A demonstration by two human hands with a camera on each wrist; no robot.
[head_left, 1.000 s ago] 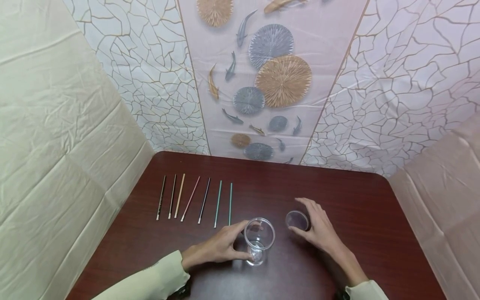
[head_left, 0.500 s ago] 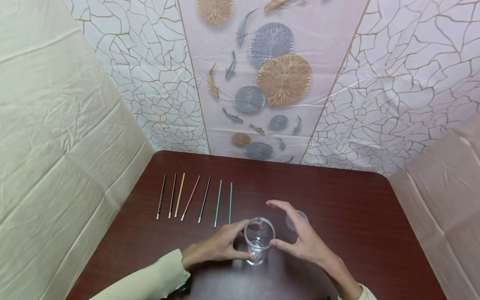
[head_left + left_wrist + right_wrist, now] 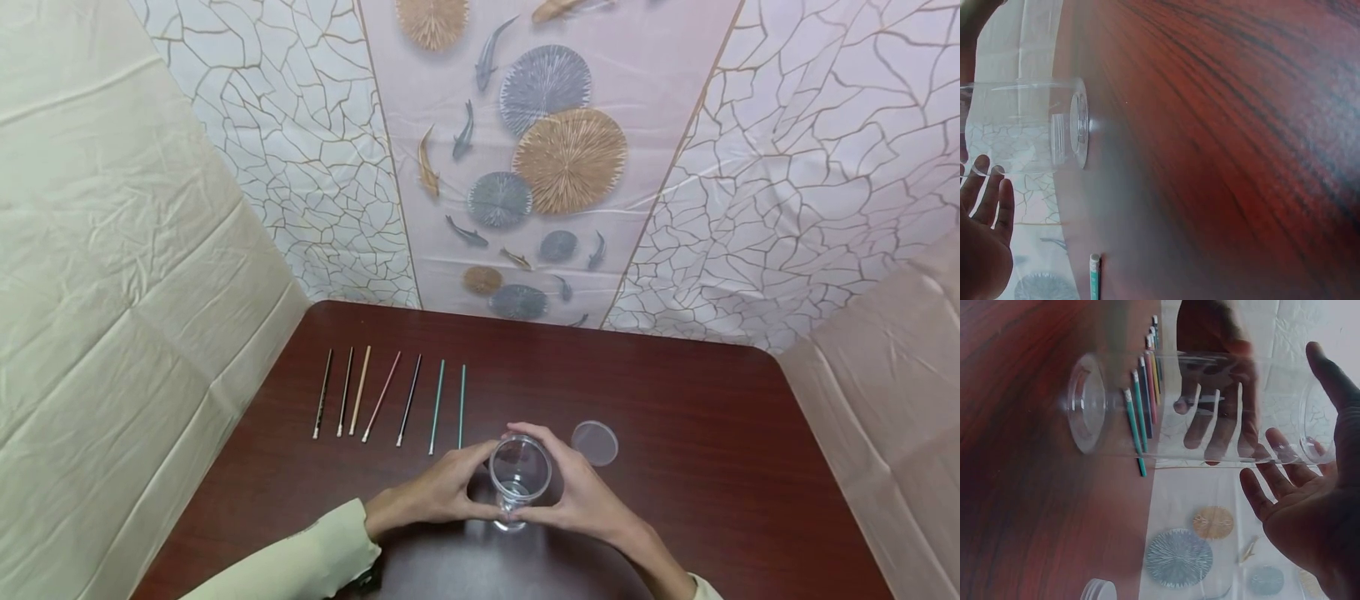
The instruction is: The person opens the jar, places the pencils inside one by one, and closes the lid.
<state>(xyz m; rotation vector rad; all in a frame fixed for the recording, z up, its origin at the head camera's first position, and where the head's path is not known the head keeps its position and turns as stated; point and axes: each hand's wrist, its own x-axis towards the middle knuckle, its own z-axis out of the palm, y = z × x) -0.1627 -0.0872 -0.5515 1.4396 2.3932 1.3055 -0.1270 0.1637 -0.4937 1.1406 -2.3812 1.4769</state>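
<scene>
A tall clear plastic jar stands upright on the table, its round mouth facing up. My left hand holds it from the left, thumb in front and fingers reaching behind. From the opposite side my right hand curves round the upper part, fingers at the far rim and thumb near the left thumb. Through the clear wall of the jar in the right wrist view, the left hand's fingers show. A round clear lid lies flat on the table, right of the jar and apart from both hands.
Several pencils lie side by side on the left of the dark red wooden table, including a black one, a tan one, a red one and a green one. Patterned cloth hangs behind the table.
My right hand has left the lid on the table and moved left to the jar, closing round its right side. The left hand has kept its hold, and the jar stays in place.
</scene>
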